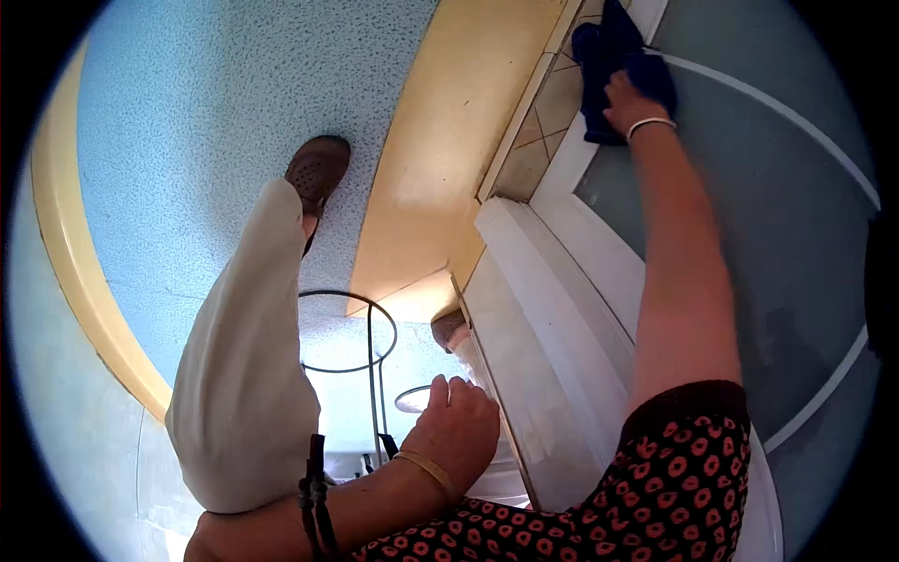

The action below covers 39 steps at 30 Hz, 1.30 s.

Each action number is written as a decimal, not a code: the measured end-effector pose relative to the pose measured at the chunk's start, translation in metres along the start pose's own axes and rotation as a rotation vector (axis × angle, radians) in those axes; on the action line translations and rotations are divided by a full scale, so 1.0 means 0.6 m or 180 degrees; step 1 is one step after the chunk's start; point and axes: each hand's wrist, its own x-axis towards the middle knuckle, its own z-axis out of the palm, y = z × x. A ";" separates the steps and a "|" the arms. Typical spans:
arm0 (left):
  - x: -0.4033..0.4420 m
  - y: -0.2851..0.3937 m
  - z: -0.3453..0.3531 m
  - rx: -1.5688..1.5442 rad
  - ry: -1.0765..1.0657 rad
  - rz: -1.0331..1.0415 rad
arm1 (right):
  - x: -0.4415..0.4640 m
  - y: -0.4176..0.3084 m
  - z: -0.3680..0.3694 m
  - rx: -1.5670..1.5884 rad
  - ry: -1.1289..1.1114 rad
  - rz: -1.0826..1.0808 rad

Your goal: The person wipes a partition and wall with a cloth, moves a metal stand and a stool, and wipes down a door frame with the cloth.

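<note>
While your right arm stretches away to the upper right, here's the relation to watch: your right hand (630, 105) sits directly on the blue cloth (648, 73), touching it, no gap to cross. And the cloth? It's at the top of the white frame (559, 183), lapping over that edge onto the grey panel (787, 253), right by the corner where a pale curved bar (768, 94) meets the frame. Tiles (538, 140) run just beside it on the other side.

Look at its long axis: rumpled, yes, but longest up and down your view, roughly along the frame's edge, with your forearm coming in from below. Your fingers lie across the near half, and most of the spare cloth spreads past them, up toward the far end of the frame. Is that grip pinching a fold or just pressing down? You can't tell from here; the fingertips blend into the folds.

Over to your left hand (454, 426), and it's well apart from the cloth, the forearm folded low near your trouser leg (248, 393). Its fingers curl loosely, nothing showing in them, the palm hidden; nearest it stands a dark wire stand (372, 347). So your right is clearly the nearer hand, already in contact.
</note>
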 end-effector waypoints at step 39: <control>-0.018 -0.015 -0.016 0.0112 0.0382 0.0236 | -0.092 -0.152 0.033 0.1894 0.0164 0.0901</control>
